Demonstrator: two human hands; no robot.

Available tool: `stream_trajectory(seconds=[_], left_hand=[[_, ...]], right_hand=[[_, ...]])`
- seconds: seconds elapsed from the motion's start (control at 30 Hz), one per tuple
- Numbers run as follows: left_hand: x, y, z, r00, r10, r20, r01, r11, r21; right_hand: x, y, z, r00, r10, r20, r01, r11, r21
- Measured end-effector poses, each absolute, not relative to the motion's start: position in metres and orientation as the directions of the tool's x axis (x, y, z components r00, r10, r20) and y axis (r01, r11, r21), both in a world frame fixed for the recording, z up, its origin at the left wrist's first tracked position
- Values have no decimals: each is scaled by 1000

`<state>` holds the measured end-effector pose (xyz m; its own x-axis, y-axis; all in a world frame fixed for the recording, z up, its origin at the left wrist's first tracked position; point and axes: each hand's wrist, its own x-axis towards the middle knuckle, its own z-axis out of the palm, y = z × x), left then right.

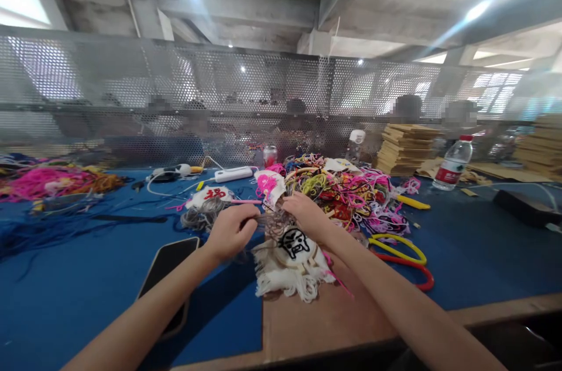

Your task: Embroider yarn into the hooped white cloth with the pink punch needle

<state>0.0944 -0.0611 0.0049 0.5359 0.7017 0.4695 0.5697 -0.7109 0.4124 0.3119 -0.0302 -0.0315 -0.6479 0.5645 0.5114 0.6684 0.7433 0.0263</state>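
My left hand (231,232) is closed in a pinch on a bunch of grey threads (267,220) stretched toward my right hand (304,213). The fingers of my right hand are curled down onto the same grey threads. Just below both hands lies a white fringed cloth piece (287,268) with a black printed figure. Behind my right hand is a heap of coloured cords (346,189) in pink, yellow, red and black. A loose tuft of grey thread (199,217) lies left of my left hand.
A dark phone (169,260) lies under my left forearm on the blue table cover (65,289). A white power strip (233,174), a water bottle (452,163), stacked cardboard sheets (406,147) and yellow and red loops (404,254) are nearby. People sit behind a perforated metal screen (132,102).
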Motion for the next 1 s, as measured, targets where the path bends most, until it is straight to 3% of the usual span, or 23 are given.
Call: stream_trajectory(seconds=[0.07, 0.13, 0.37, 0.47, 0.57, 0.7, 1.0], left_hand=[[97, -55, 2, 473, 809, 350, 509, -574, 641], [100, -51, -1, 464, 854, 237, 446, -456, 770], [110, -55, -2, 460, 879, 129, 339, -308, 889], [112, -59, 0, 550, 835, -22, 244, -135, 960], [113, -62, 2, 636, 744, -203, 174, 119, 978], [112, -63, 4, 663, 707, -246, 87, 253, 964], [105, -63, 7, 613, 723, -318, 290, 168, 942]], right_hand=[[307, -37, -28, -655, 544, 524, 661, 749, 48], [302, -46, -23, -660, 519, 544, 651, 756, 69], [274, -83, -17, -732, 401, 551, 579, 792, 193], [266, -90, -16, -788, 339, 513, 527, 803, 279], [265, -89, -17, -805, 316, 502, 514, 793, 326], [269, -83, -18, -737, 418, 531, 617, 737, 276], [295, -59, -24, -566, 610, 554, 760, 647, 65]])
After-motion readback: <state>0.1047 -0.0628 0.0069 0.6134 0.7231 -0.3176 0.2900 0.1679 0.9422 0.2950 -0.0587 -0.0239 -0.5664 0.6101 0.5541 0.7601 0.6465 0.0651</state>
